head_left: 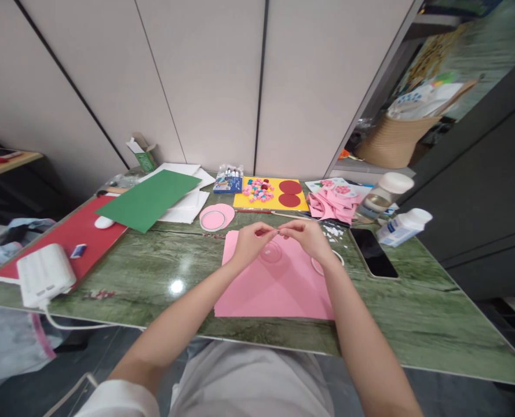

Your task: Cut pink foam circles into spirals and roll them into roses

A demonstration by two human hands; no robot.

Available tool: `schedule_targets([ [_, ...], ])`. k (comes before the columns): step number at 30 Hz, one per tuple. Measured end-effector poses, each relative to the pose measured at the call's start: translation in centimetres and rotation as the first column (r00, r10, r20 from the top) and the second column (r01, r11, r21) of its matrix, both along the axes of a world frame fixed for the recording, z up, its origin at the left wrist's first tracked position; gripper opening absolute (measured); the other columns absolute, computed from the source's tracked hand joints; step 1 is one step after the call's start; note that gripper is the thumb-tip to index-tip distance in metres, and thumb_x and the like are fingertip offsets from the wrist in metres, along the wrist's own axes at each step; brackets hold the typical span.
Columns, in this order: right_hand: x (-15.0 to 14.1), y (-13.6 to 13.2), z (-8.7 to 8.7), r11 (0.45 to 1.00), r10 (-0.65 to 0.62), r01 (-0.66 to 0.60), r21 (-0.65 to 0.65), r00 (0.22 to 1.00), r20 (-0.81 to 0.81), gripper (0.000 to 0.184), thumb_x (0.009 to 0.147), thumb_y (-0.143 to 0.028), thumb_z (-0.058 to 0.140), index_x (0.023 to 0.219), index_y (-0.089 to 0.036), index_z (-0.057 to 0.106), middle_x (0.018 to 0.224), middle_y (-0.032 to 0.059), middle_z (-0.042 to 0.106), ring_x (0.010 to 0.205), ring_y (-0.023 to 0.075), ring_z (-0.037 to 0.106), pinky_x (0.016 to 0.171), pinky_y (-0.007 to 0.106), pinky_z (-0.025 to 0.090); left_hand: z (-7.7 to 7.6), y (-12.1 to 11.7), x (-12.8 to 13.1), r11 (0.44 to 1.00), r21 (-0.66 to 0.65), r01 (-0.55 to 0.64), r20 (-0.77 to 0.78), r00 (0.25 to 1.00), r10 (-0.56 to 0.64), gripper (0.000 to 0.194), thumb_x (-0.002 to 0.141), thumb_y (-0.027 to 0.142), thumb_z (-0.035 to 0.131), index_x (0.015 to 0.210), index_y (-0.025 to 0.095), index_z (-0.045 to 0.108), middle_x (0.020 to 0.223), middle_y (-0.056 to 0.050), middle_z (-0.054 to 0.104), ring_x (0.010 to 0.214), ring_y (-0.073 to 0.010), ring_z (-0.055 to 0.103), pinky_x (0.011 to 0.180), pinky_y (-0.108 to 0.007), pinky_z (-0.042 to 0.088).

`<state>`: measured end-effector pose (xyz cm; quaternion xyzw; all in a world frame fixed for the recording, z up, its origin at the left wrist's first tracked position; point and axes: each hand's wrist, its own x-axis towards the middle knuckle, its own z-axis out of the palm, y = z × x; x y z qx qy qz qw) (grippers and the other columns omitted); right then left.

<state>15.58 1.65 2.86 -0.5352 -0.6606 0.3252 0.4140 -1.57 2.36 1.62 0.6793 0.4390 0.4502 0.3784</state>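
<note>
My left hand and my right hand meet above the far part of a pink paper sheet. Both are closed in a pinch, fingertips almost touching. Something tiny and dark seems to sit between them, too small to name. Just below my hands, a clear round disc lies on the pink sheet with a small white bit on it. Partly behind my right wrist is a pale ring. White paper scraps are scattered to the right of my right hand.
A phone, a white bottle and a lidded jar stand right. Pink paper scraps, yellow card with pompoms, and pink circles lie behind. Green paper and a white power bank are left.
</note>
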Motion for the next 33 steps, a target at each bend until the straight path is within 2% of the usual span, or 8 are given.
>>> schedule_targets([
  [27, -0.08, 0.0, -0.02, 1.0, 0.005, -0.006, 0.017, 1.0, 0.02, 0.013, 0.069, -0.029, 0.063, 0.068, -0.016, 0.067, 0.063, 0.002, 0.065, 0.059, 0.0137, 0.056, 0.057, 0.025, 0.041, -0.48, -0.03, 0.09, 1.0, -0.014, 0.028, 0.005, 1.0, -0.028, 0.014, 0.073, 0.028, 0.059, 0.073, 0.016, 0.067, 0.073, -0.003, 0.068, 0.068, -0.014, 0.059, 0.063, -0.024, 0.044],
  [33, -0.05, -0.08, 0.16, 1.0, 0.021, -0.021, 0.021, 1.0, 0.016, 0.015, 0.071, -0.028, 0.06, 0.075, -0.016, 0.069, 0.066, 0.0028, 0.066, 0.06, 0.0144, 0.058, 0.059, 0.026, 0.043, -0.71, 0.24, 0.04, 1.0, -0.009, 0.028, 0.009, 1.0, -0.028, 0.015, 0.073, 0.03, 0.059, 0.073, 0.016, 0.067, 0.073, -0.003, 0.068, 0.068, -0.0137, 0.06, 0.063, -0.024, 0.044],
])
